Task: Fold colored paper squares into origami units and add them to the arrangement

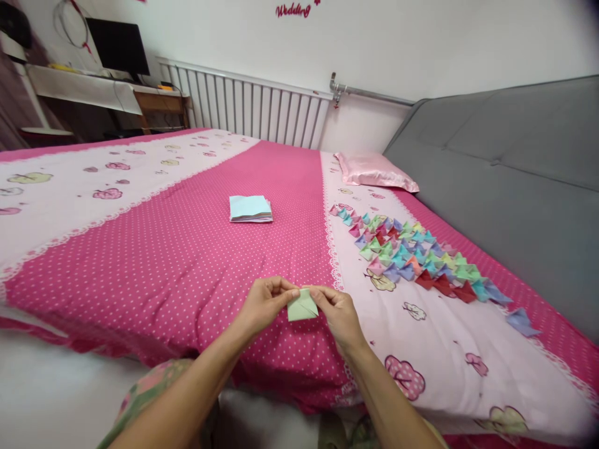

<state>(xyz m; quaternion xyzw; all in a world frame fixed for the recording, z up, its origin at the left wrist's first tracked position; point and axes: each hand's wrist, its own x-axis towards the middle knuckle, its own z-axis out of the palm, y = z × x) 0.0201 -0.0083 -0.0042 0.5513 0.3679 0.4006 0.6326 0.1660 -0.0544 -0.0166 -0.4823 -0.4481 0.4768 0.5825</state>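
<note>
A small pale green folded paper [302,307] is held up over the near part of the pink bed, with a diagonal crease or flap showing on its face. My left hand [269,300] pinches its upper left corner between thumb and fingers. On the other side, my right hand [337,312] grips the upper right corner the same way. The fingers behind the paper are partly hidden. Beyond my hands lies a stack of square paper sheets [250,209], light blue on top. To the right, many folded paper boats [412,249] in several colours stand in rows.
The bed cover [224,268] is pink with white dots and pale patterned bands. A pink pillow [374,171] lies by the grey headboard [500,156]. A radiator [248,103] and a desk with a monitor [119,48] stand at the back.
</note>
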